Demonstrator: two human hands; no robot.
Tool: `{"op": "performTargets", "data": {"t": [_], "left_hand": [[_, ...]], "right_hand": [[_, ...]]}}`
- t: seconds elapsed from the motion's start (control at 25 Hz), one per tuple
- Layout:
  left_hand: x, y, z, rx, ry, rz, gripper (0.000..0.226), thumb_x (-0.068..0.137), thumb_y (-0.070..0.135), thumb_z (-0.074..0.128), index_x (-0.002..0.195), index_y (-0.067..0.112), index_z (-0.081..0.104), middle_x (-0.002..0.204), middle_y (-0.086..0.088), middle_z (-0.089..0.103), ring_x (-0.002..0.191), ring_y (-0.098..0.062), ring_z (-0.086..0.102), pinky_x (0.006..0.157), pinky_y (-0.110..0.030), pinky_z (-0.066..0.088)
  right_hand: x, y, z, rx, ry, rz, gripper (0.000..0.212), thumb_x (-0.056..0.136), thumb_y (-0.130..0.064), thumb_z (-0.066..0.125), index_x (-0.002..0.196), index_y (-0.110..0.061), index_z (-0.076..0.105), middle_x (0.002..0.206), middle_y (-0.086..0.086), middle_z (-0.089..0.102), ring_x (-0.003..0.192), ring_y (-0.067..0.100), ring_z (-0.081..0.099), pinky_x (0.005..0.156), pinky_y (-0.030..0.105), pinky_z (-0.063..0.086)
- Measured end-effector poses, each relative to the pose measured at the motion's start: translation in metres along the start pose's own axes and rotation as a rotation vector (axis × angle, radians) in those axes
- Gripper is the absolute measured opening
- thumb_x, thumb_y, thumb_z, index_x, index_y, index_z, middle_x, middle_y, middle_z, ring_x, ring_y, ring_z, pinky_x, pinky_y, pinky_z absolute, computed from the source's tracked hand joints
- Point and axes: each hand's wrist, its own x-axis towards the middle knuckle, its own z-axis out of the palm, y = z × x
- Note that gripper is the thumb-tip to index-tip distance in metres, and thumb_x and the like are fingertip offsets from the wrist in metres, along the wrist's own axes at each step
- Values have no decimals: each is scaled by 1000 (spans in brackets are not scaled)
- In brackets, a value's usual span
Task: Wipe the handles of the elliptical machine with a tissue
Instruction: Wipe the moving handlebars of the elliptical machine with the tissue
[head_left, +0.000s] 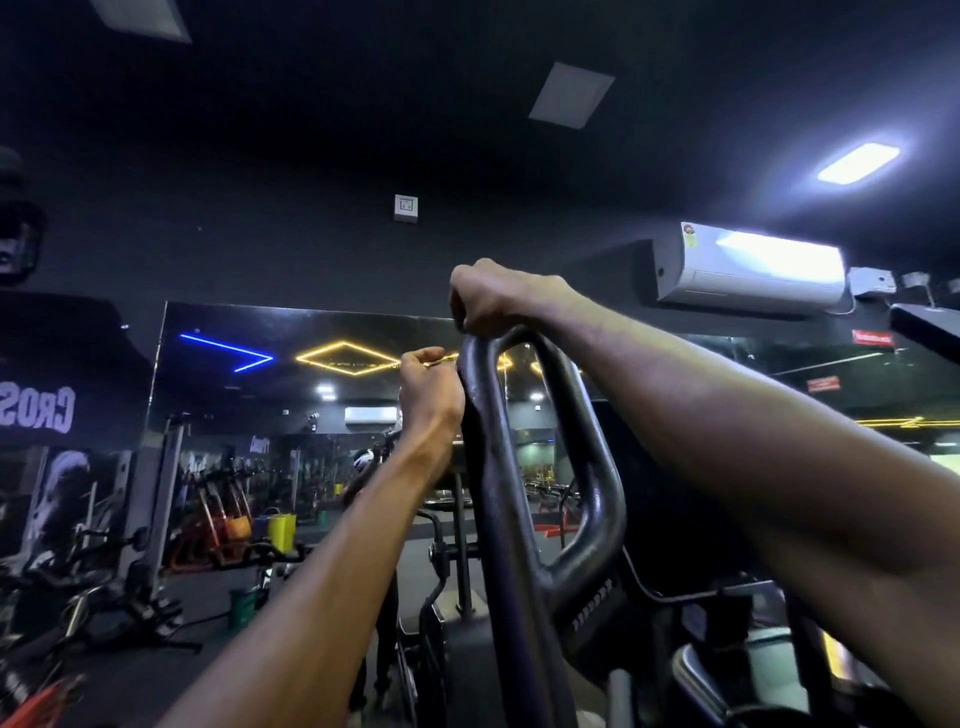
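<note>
Centre frame, the right hand (485, 299) clamps the elliptical's looped handle (524, 467) top to steady it, left hand (428, 389) fisted against its side (tissue unseen).

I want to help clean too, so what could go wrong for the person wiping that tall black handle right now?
No tissue shows in either of the hands, so the wiping may be missing spots. The right hand grips the very top of the handle and the left hand holds its left side, both arms reaching high; if the handle swings, the person could lose balance. The room is dim, so dirt may be hard to see.
</note>
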Motion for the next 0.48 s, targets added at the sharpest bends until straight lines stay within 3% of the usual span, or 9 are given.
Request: {"op": "performTargets", "data": {"t": [0.08, 0.2, 0.32, 0.48], "left_hand": [[-2, 4, -7, -8, -70, -38, 23, 97, 7, 44, 119, 15, 45, 93, -6, 55, 78, -15, 53, 66, -31, 46], [-5, 8, -14, -24, -124, -59, 28, 98, 3, 39, 124, 13, 43, 96, -10, 59, 81, -20, 57, 63, -31, 48], [-5, 10, -19, -34, -141, -65, 30, 100, 4, 37, 126, 13, 46, 94, -10, 63, 74, -17, 59, 59, -28, 48], [-19, 10, -24, -104, -141, -100, 25, 102, 5, 35, 119, 9, 53, 91, -6, 62, 74, -17, 59, 69, -32, 51]], "right_hand": [[-4, -6, 2, 10, 11, 16, 17, 64, -31, 63, 80, -24, 62, 92, -5, 63, 80, 20, 65, 72, 36, 53], [-10, -7, -3, -61, -3, 68, 26, 77, -37, 72, 72, -19, 54, 84, -3, 57, 74, 18, 60, 60, 29, 43], [-18, -18, -6, -73, -55, 27, 24, 76, -37, 73, 70, -21, 57, 81, -2, 60, 76, 20, 63, 72, 35, 54], [-31, -30, 6, -125, -96, -68, 11, 73, -31, 73, 83, -27, 72, 93, 2, 57, 99, 26, 63, 87, 42, 56]]}}
